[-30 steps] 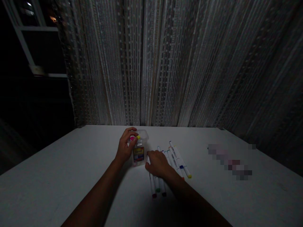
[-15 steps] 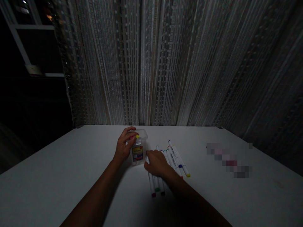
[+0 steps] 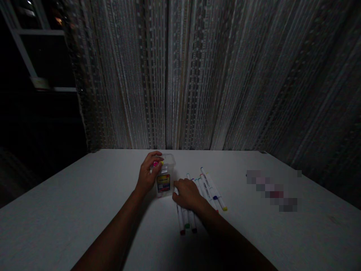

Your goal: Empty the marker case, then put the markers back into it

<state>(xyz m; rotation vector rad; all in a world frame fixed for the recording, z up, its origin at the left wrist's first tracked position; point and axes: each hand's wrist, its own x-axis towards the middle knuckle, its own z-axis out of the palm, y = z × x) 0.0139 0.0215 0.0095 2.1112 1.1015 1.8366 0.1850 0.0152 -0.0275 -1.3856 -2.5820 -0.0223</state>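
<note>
A clear plastic box (image 3: pixel 168 188) with a dark printed label stands upright on the white table. My left hand (image 3: pixel 148 171) is curled over its top left side, gripping it. Pink and yellow marker ends (image 3: pixel 155 164) show at the box's mouth beside those fingers. Just right of the box, my right hand (image 3: pixel 186 194) is closed, fingers down, on the upper end of a white marker (image 3: pixel 180 220). Several more white markers (image 3: pixel 207 188) with coloured ends lie under and beyond this hand, partly hidden by it.
The white table (image 3: pixel 84 195) spreads out on both sides. A pixelated, blurred-out patch (image 3: pixel 272 190) lies on its right part. Patterned curtains (image 3: pixel 180 75) hang behind the far edge, with a dark window (image 3: pixel 45 52) at the upper left.
The pink marker end at the box's mouth shows more plainly between my left fingers. Both hands stay almost in place, and the loose markers lie as before.
</note>
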